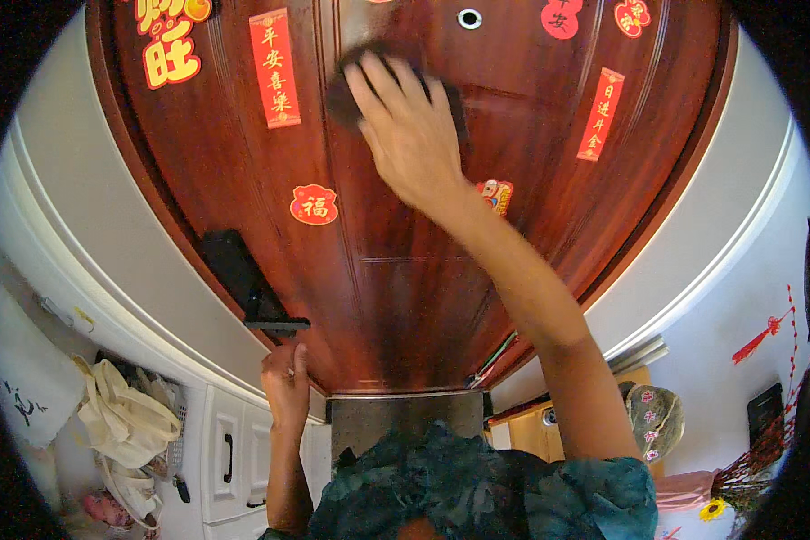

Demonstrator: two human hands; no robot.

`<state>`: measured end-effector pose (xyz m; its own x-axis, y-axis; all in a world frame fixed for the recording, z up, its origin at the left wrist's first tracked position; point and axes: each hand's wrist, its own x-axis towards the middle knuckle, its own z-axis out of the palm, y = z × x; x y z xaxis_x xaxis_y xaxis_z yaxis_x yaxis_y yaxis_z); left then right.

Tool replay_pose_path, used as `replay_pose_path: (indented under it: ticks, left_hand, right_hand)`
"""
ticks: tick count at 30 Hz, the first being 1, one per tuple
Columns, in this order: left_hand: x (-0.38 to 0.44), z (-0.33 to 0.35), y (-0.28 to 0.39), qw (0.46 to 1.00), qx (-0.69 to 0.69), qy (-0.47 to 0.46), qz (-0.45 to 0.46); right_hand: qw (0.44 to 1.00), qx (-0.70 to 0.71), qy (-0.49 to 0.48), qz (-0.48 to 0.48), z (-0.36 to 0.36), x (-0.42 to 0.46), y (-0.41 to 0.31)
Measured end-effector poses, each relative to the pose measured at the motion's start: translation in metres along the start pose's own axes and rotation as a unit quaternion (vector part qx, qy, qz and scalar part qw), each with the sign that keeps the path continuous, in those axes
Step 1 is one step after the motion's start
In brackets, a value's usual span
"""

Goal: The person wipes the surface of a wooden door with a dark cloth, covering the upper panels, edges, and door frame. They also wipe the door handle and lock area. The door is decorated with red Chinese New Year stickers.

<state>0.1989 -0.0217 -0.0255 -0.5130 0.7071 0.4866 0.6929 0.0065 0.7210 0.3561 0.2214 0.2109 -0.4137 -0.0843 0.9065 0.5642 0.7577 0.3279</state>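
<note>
My right hand [415, 135] lies spread over a dark cloth [341, 94], pressing it against the upper middle of a reddish-brown door [405, 290]. Both the hand and the cloth are somewhat blurred. My left hand [287, 378] is raised with curled fingers at the lower left, just below the black door handle [283, 324] and its lock plate [233, 266]; whether it holds anything does not show. Red and gold paper decorations stick to the door, among them a strip [275, 67] at the left, a round one [314, 205] below it and another strip [601, 113] at the right.
A white cabinet [236, 445] and a hanging cream cloth bag [125, 412] are at the left. To the right are a wooden cabinet [536, 432], a decorated round stone-like object [658, 422], a pink-wrapped vase [685, 489] with dry twigs, and a red tassel [759, 344].
</note>
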Motion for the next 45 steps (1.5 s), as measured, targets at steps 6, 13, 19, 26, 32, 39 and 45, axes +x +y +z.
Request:
replay_pose_path:
  ticks: [6, 13, 19, 26, 32, 39, 45]
  left_hand:
    - [-0.013, -0.006, -0.016, 0.999, 0.011, 0.04, -0.002]
    - [-0.044, -0.027, -0.052, 0.997, 0.023, 0.031, -0.071]
    - [-0.046, -0.032, -0.065, 0.995, 0.0, 0.047, -0.086]
    - [-0.037, -0.02, -0.037, 0.998, -0.03, 0.041, -0.049]
    - [-0.04, -0.026, -0.042, 0.997, -0.036, 0.035, -0.053]
    - [-0.039, -0.019, -0.05, 0.999, -0.024, 0.016, -0.023]
    - [-0.053, 0.004, -0.074, 0.998, -0.037, -0.049, 0.021]
  right_hand:
    - [0.999, -0.045, 0.025, 0.001, 0.016, 0.043, -0.01]
    - [0.982, 0.059, -0.179, 0.001, 0.04, -0.091, -0.047]
    - [0.988, 0.017, -0.15, -0.012, 0.02, -0.045, -0.031]
    - [0.979, -0.126, 0.139, 0.079, 0.002, 0.068, 0.029]
    - [0.996, -0.069, -0.056, 0.028, 0.025, -0.026, -0.029]
    - [0.995, -0.062, -0.074, -0.002, 0.033, -0.045, -0.035]
    - [0.988, -0.109, -0.039, 0.099, 0.067, -0.077, -0.068]
